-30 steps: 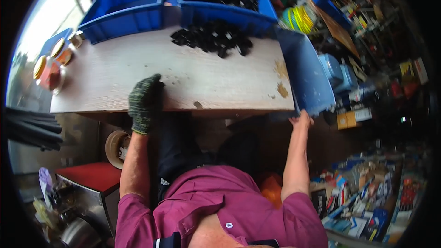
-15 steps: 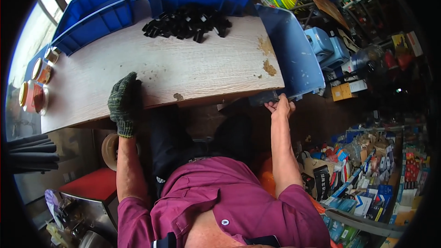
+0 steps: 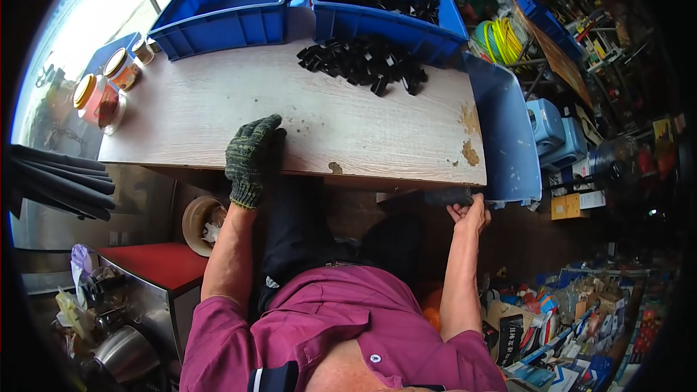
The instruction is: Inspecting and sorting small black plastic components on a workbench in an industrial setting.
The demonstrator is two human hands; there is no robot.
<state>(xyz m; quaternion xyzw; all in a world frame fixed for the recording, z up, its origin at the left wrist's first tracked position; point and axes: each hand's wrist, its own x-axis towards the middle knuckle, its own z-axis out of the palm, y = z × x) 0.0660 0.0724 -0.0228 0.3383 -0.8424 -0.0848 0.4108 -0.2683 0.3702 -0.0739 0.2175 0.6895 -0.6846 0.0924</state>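
The left hand, in a dark green knitted glove, rests at the front edge of the pale wood-grain tabletop, left of the frame's centre. Its fingers are close together and bent; whether anything lies under them cannot be told. The bare right hand, right of centre, has its fingers curled at the table's near right corner, beside the lower end of the light blue plastic bin — what they grip, if anything, cannot be made out. A dark object shows just left of those fingers, below the table edge.

Farther out, a heap of small black pieces lies on the tabletop, upper centre, against the right blue crate, which holds more of them. The left blue crate stands at upper left, with lidded jars along the table's left end. A yellow hose coil sits at upper right; a red-topped cabinet — with a metal pot near it — fills the lower left.
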